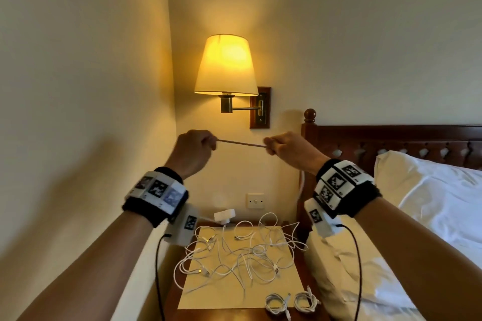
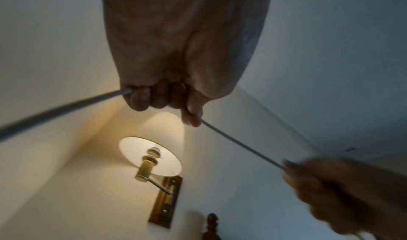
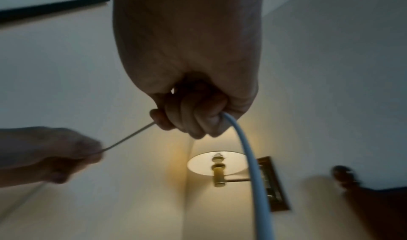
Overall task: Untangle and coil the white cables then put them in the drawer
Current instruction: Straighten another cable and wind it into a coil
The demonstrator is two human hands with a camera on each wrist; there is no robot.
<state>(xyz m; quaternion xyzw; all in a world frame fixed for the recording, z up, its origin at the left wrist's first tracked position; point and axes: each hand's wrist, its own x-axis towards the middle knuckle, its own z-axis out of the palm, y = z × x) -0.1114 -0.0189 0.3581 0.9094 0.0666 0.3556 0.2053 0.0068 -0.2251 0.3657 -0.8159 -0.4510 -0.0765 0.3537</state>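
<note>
White cable [image 1: 241,143] taut between our fists: left hand [image 1: 193,150] and right hand [image 1: 289,148] both curl round it, above the tangled cables [image 1: 242,255] on the nightstand [image 1: 208,314]; its ends are hidden.

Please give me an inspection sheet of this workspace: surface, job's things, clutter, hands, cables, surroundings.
Surface: nightstand, wooden, with a pale mat on top.
Job's things: tangled white cables on the mat; two coiled cables at its near edge; drawer not seen.
Clutter: white plug adapter at the back.
Hands: left hand and right hand each grip the held cable, raised.
Cables: held cable taut between the hands.
Surroundings: lit wall lamp, bed pillow, headboard.
</note>
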